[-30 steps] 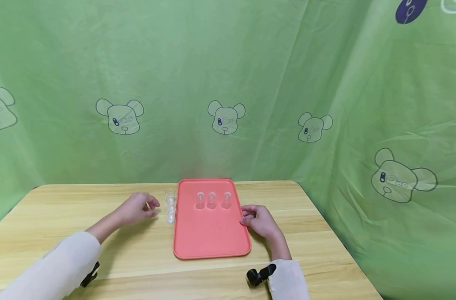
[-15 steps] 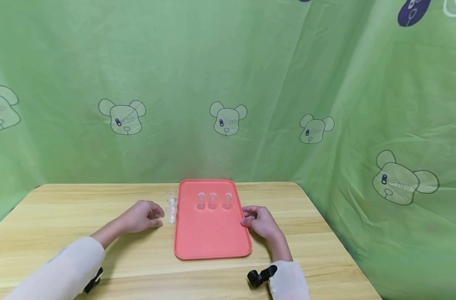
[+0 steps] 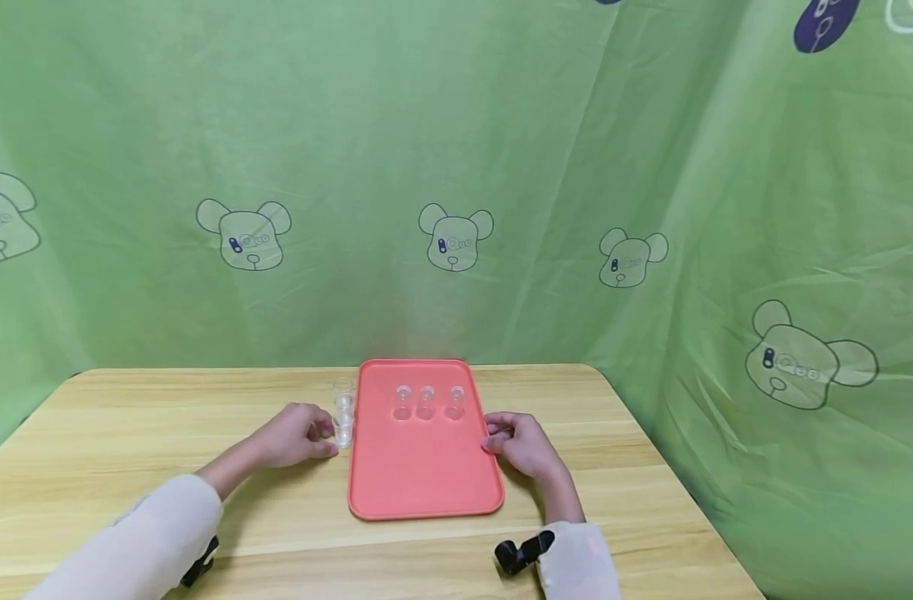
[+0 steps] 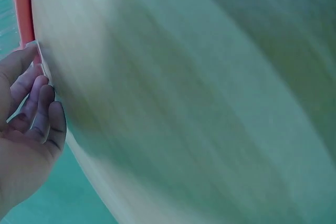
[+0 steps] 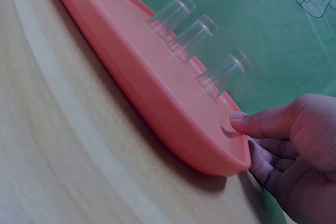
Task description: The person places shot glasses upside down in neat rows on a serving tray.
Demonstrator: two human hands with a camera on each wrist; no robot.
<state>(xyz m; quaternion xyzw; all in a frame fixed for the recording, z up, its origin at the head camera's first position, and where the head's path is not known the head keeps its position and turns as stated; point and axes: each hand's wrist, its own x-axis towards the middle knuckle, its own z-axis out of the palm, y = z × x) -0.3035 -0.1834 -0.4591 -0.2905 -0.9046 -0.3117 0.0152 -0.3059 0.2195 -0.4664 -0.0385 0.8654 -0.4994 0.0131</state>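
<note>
The head view looks forward and down from above the near edge of the counter [image 3: 127,433], taking in the whole top and the green curtain [image 3: 456,167] behind. The left wrist view sits low and very close, blurred, with the left hand [image 4: 23,129] at lower left of the frame. The right wrist view skims the counter, close on the right hand [image 5: 294,150]. All three share the pink tray [image 3: 422,475].
</note>
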